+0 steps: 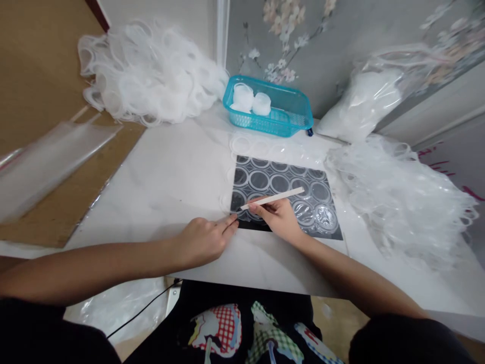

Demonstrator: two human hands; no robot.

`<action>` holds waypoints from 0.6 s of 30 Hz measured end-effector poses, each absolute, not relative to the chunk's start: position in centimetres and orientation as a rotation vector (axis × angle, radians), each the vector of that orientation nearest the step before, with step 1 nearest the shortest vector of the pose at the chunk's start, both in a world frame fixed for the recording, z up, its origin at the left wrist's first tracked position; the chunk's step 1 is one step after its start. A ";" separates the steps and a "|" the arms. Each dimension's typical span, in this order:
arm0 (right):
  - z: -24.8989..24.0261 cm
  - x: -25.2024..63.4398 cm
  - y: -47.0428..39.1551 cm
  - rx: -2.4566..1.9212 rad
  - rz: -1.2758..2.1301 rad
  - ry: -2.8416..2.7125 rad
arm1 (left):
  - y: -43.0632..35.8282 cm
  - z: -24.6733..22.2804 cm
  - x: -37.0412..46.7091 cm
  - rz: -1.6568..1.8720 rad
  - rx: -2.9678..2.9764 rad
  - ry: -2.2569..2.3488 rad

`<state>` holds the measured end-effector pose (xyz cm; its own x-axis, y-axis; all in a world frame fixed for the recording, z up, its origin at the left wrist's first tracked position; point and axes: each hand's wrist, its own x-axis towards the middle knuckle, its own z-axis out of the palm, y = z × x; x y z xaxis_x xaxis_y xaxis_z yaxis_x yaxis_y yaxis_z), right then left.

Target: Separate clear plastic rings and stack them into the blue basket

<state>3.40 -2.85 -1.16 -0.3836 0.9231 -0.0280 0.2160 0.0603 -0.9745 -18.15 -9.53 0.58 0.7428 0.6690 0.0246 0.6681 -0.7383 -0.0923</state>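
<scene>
A clear plastic sheet (pixel 279 183) with rows of white-edged round cut-outs lies over a black mat (pixel 254 224) on the white table. My right hand (pixel 279 218) is closed around a slim, flat white stick (pixel 278 196). The lower tip of the stick meets the sheet near its left front corner. My left hand (pixel 206 240) rests on the table, fingers stretched toward that same corner, fingertips touching the sheet's edge beside the stick's tip. Its thumb is hidden.
A blue basket (pixel 293 114) holding white round stacks (pixel 261 103) stands at the back. Heaps of clear ring-patterned plastic lie left (pixel 147 76) and right (pixel 401 197). A filled clear bag (pixel 364 101) leans at back right. Flat clear plastic (pixel 56 162) lies on brown board at left.
</scene>
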 end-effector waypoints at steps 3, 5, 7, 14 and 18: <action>-1.0 3.4 -3.0 -1.157 1.347 -1.723 | -9.5 0.5 -18.2 0.038 -2.845 -1.123; -0.9 3.4 -3.0 -1.126 1.263 -1.798 | -9.5 0.5 -18.2 0.047 -2.854 -1.152; -0.7 3.6 -2.8 -1.007 1.078 -1.950 | -9.3 0.6 -18.2 0.038 -2.876 -1.204; -0.3 4.5 -2.3 -0.472 0.522 -2.595 | -8.6 1.7 -18.2 0.039 -3.008 -1.457; -0.2 4.3 -2.8 -0.419 0.450 -2.718 | -8.4 2.1 -18.1 0.084 -3.058 -1.591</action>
